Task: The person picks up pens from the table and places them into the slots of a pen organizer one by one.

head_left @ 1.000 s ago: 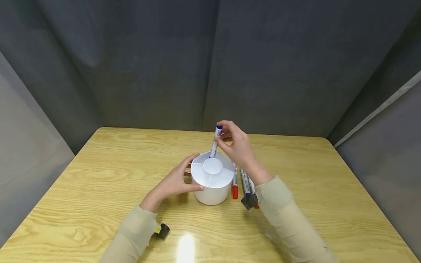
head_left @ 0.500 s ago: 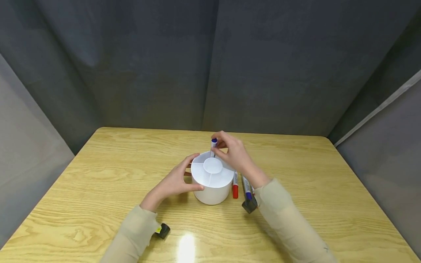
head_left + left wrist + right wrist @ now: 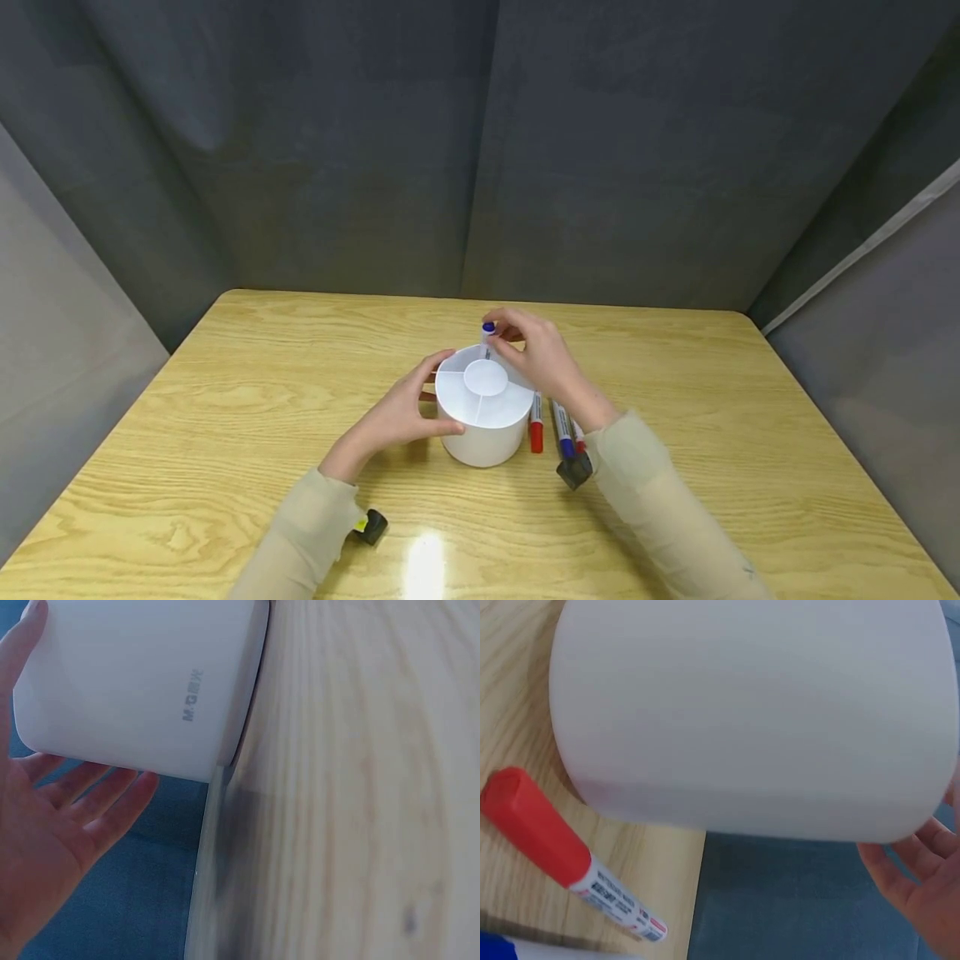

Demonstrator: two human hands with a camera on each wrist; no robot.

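At the middle of a light wooden table [image 3: 225, 392], a person's left hand [image 3: 397, 412] cups the left wall of a white round pen holder [image 3: 483, 421], fingers and thumb curved against it. The right hand [image 3: 536, 354] pinches a blue-capped marker [image 3: 487, 337] by its top, standing nearly upright in the holder's far compartment, only its upper end showing above the rim. Just right of the holder, a red-capped marker [image 3: 536, 421] lies on the table, with a second blue-capped marker [image 3: 562, 429] beside it and another red one [image 3: 577, 435] partly hidden by the right sleeve. Grey fabric [image 3: 480, 142] backs the scene.
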